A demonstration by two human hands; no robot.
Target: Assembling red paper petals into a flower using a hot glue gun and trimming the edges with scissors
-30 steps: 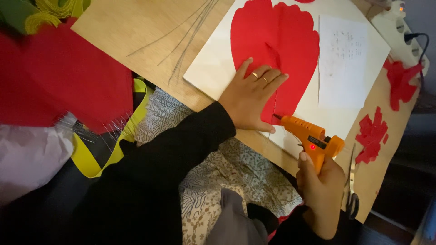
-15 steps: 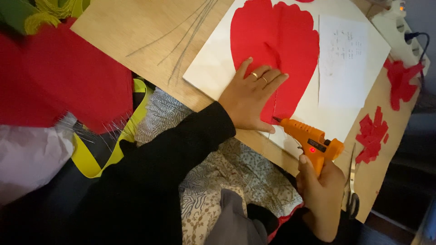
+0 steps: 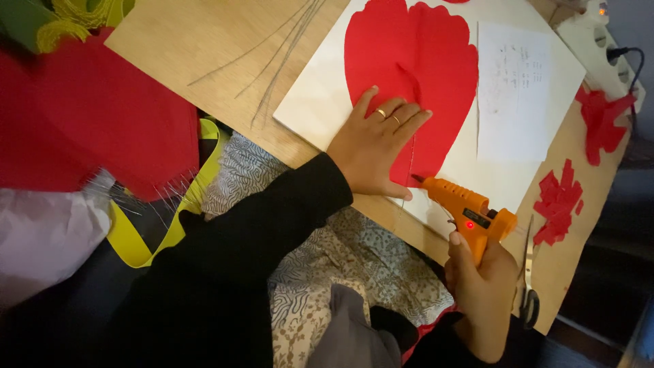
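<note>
My left hand (image 3: 377, 143) lies flat, fingers spread, on the lower edge of a large red paper petal (image 3: 415, 68) that rests on a white card sheet (image 3: 320, 102) on the wooden table. Two rings show on its fingers. My right hand (image 3: 482, 283) grips an orange glue gun (image 3: 466, 211) with a red light lit on its side. The gun's nozzle points left at the petal's bottom edge, just beside my left thumb. A thin wire runs down along the petal next to the nozzle.
A white paper note (image 3: 514, 88) lies on the card. Red paper scraps (image 3: 558, 201) and scissors (image 3: 528, 286) sit at the table's right edge, a white power strip (image 3: 599, 41) beyond. Thin wires (image 3: 279, 61) lie on the wood; red crepe paper (image 3: 95, 123) and yellow strip (image 3: 157, 232) at left.
The glue gun has shifted slightly left and down, bringing its nozzle closer to the petal's lower edge by my left thumb. My left hand has stayed pressed on the petal.
</note>
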